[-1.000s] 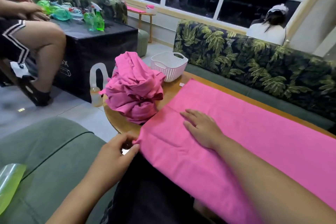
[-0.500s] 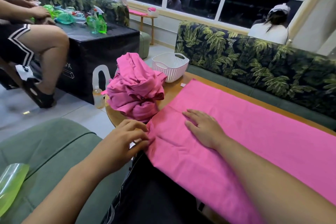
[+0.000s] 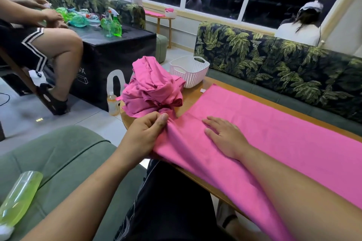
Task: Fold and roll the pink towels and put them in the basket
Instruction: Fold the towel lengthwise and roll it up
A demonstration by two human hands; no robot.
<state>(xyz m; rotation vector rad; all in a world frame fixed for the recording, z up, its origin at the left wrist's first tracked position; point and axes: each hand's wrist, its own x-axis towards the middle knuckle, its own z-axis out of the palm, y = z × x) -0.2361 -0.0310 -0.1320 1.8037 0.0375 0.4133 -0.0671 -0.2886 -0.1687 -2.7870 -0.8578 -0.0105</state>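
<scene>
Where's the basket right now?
Head view, upper middle: the white basket stands at the far end of the wooden table, just right of the heap of pink towels, near the leaf-print sofa.

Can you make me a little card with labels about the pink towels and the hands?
Left hand: pinches the bunched end of the long flat pink towel
Right hand: lies flat on that towel, fingers straight
Long towel: spread along the wooden table
Pile: crumpled heap of pink towels on the table, just beyond the left hand
Basket: white ribbed plastic basket behind the heap; no pink shows inside
</scene>
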